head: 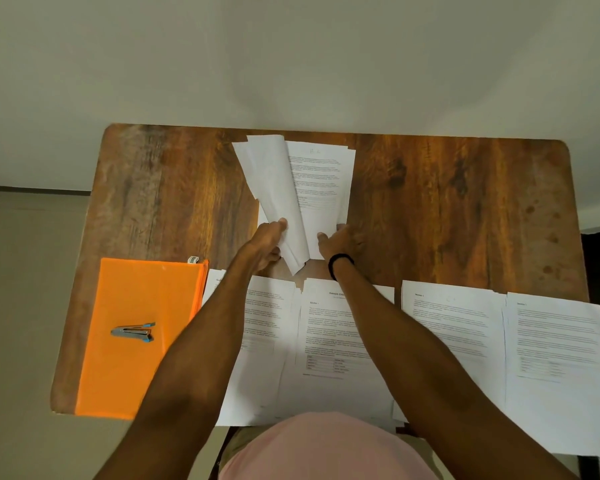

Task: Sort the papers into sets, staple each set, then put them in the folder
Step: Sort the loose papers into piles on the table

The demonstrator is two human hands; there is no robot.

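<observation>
Gripping flipped-back sheets [274, 181] w/ curled L hand [269, 244]; R hand [340, 242] pinches near corner of stack [323, 181]. Stack points lengthwise ahead of both hands; sorted piles [454, 323] lie back behind wrists.

- wooden counter [465, 202], warm brown with dark grain, rounded far corners
- pale plain wall [291, 64] behind it
- grey-beige floor [21, 306] at left

Both arms stretch forward. The left hand [269, 244] pinches papers [274, 181], thumb on top; the right hand [342, 242] grips them too.
</observation>
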